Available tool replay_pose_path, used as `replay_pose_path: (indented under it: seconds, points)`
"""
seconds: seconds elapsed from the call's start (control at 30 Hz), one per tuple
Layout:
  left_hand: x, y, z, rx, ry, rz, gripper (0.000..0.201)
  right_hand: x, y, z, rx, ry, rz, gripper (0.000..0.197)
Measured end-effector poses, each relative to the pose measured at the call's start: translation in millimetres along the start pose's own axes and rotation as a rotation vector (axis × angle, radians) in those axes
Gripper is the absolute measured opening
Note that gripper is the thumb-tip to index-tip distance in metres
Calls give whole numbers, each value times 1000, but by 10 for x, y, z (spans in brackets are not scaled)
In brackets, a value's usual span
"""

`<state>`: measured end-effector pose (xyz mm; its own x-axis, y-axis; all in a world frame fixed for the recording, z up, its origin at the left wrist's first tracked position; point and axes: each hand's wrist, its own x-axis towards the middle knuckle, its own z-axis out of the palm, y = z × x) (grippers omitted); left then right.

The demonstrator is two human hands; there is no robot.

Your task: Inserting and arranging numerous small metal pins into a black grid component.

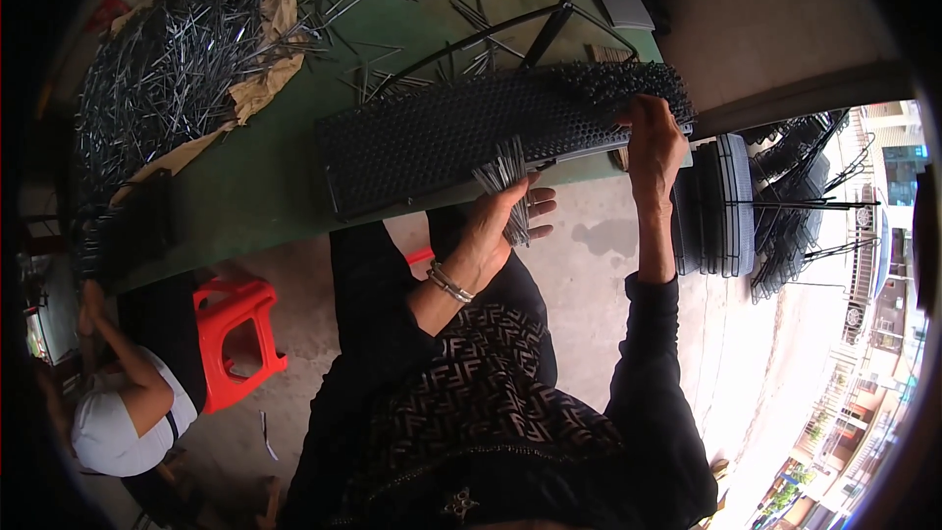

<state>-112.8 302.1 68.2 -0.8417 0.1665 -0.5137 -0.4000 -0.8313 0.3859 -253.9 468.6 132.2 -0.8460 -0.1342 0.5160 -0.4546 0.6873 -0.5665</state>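
My left hand (484, 223) is closed around a bundle of thin grey metal rods (506, 169), held upright at the front edge of a black perforated rack (402, 152). Rows of round holes cover the rack's top. Dark rods (599, 86) stand packed in the holes along its far right part. At that right end, the fingers of my right hand (655, 142) are pinched together just over the rack. Whatever lies between those fingertips is too small to make out.
On the green table (235, 191), a heap of loose rods (182, 64) lies on brown paper (278, 69) at the left. A black metal frame (554, 25) rises behind the rack. Stacked racks (721, 206) stand at the right. A person (132, 412) works near a red stool (240, 344).
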Motion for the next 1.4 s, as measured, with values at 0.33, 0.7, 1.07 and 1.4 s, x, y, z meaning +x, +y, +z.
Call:
replay_pose_path:
  seconds: [0.33,0.7,1.07,1.4]
  points:
    - [17,-21,-63,70,-13,38,28,-22,132,132,-104,-88,-54,13]
    - [-79,-10,31,73,-8,51,29,-163,184,181,-291,58,-66,18]
    - [-183,0,125,215,-10,100,26,-432,-221,22,560,-640,339,27]
    - [-221,-17,213,388,28,75,29,-461,-203,-70,502,-800,399,19]
